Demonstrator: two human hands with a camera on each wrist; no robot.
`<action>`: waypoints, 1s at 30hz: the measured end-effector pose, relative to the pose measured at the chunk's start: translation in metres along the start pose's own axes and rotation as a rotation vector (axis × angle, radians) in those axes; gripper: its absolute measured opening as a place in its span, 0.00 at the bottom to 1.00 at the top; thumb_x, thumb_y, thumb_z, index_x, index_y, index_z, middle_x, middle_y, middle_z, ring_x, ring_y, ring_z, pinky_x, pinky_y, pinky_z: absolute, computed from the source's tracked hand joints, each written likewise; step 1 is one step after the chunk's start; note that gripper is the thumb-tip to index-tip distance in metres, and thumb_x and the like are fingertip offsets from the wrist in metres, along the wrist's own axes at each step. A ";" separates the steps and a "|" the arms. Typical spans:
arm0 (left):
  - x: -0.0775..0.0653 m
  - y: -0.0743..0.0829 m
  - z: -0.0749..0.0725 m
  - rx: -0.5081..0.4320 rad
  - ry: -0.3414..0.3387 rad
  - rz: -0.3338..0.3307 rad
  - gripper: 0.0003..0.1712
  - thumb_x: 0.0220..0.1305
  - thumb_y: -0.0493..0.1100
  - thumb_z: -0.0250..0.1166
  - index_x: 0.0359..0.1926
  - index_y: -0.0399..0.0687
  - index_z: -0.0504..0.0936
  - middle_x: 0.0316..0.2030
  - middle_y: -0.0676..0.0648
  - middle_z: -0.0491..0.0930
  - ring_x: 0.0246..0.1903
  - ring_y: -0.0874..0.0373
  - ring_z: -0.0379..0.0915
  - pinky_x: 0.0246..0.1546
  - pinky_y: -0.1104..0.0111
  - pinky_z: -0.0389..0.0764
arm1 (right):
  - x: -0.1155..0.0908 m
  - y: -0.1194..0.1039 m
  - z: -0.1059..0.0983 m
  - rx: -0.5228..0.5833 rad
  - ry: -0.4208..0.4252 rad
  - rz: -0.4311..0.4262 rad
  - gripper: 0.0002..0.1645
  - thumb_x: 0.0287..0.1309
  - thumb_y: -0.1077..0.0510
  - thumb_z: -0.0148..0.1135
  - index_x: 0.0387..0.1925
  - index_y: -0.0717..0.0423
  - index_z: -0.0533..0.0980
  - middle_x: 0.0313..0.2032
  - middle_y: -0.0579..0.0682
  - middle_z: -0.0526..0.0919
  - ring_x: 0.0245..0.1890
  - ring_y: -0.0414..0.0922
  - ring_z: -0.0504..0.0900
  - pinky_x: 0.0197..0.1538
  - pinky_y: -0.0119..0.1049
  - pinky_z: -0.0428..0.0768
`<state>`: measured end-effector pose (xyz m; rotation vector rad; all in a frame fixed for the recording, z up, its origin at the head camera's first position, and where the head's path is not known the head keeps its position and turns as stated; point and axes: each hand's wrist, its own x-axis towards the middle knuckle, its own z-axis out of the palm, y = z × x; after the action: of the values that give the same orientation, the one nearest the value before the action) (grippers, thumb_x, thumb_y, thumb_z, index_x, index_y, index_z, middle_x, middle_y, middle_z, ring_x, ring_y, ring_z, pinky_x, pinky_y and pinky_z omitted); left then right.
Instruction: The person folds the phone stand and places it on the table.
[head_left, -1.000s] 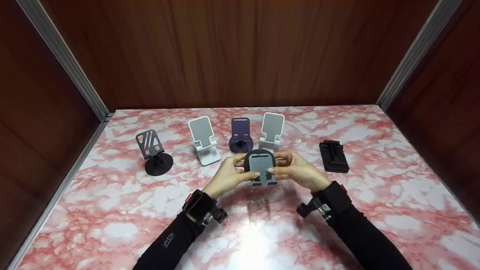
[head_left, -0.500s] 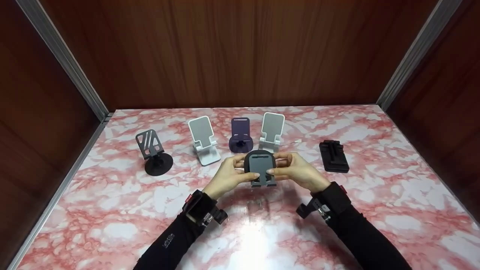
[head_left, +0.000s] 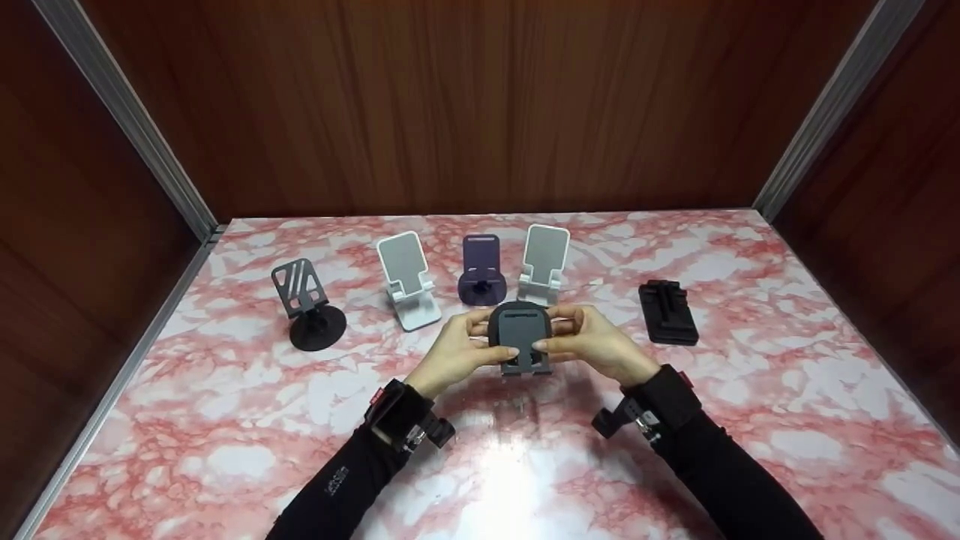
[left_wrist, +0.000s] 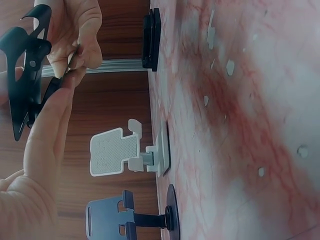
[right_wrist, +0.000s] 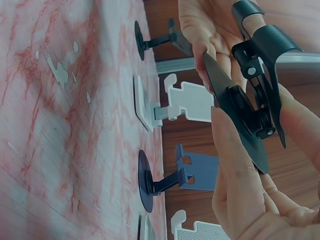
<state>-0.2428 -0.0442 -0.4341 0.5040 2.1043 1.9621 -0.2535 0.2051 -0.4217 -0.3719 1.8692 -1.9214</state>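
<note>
A dark grey phone stand (head_left: pixel 523 328) with a round base is held up above the table between both hands. My left hand (head_left: pixel 459 351) grips its left side, thumb on the front plate and fingers behind. On the right side my right hand (head_left: pixel 600 343) grips it the same way. The right wrist view shows the stand's disc base (right_wrist: pixel 225 95) close behind the plate, joined by a short folded arm (right_wrist: pixel 255 100). From the left wrist, the curved lips of the plate (left_wrist: pixel 32 55) are visible, while fingers hide part of the base.
Behind the hands stand a purple phone stand (head_left: pixel 481 268) and two white ones, left (head_left: pixel 405 266) and right (head_left: pixel 546 255). Farther left is a grey stand with a slotted plate (head_left: pixel 300 289). A folded black stand (head_left: pixel 667 313) lies right on the marbled table (head_left: pixel 225 405); wooden panels surround it.
The held stand's front plate has tilted slightly, looking darker and shorter, with its lower lips a little lower. Both hands stay nearly in place, and the other stands have not moved.
</note>
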 end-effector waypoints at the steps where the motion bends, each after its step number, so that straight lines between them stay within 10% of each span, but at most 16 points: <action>1: 0.000 0.000 0.000 -0.002 0.000 -0.003 0.41 0.64 0.27 0.74 0.76 0.22 0.71 0.58 0.29 0.87 0.50 0.49 0.88 0.52 0.63 0.92 | 0.000 0.000 0.000 -0.001 0.003 0.001 0.21 0.67 0.77 0.65 0.59 0.66 0.82 0.42 0.49 0.93 0.42 0.41 0.92 0.53 0.37 0.92; 30: 0.002 -0.004 0.000 -0.017 -0.015 0.012 0.41 0.62 0.24 0.74 0.75 0.21 0.71 0.58 0.28 0.87 0.51 0.50 0.88 0.53 0.64 0.91 | 0.001 0.004 0.004 -0.041 0.031 0.004 0.27 0.67 0.78 0.67 0.66 0.76 0.75 0.43 0.52 0.93 0.42 0.41 0.92 0.52 0.38 0.93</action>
<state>-0.2455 -0.0438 -0.4380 0.5278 2.0782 1.9753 -0.2517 0.2009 -0.4253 -0.3531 1.9301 -1.8995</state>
